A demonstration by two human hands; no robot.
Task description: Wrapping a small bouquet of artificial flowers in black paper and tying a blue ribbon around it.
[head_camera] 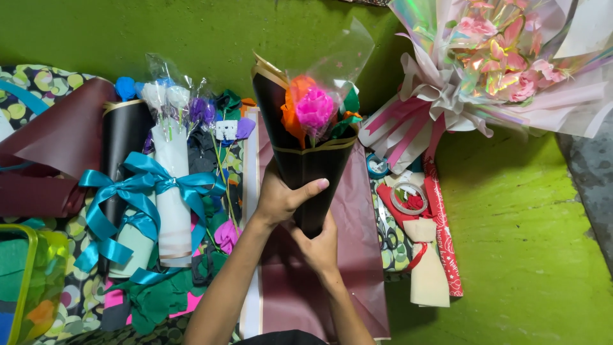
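- Held upright at the centre, over a sheet of mauve wrapping paper (357, 255): small bouquet (311, 153) in a black, gold-edged paper cone, with a pink and an orange flower under clear film.
- Left hand (281, 198) wrapped around the cone's narrow lower part, thumb pressed across its front.
- Right hand (319, 246) closed on the cone's tip from below, fingers mostly hidden behind the paper.
- Lying on a green floor (511, 223), to the left: wrapped bouquets tied with teal ribbon bows (137, 188), beside a roll of maroon paper (57, 137).
- Toward the far right corner: large iridescent pink bouquet (504, 57), resting against the green wall.
- Just right of the mauve sheet: roll of clear tape (408, 198) and a red printed ribbon (444, 223).
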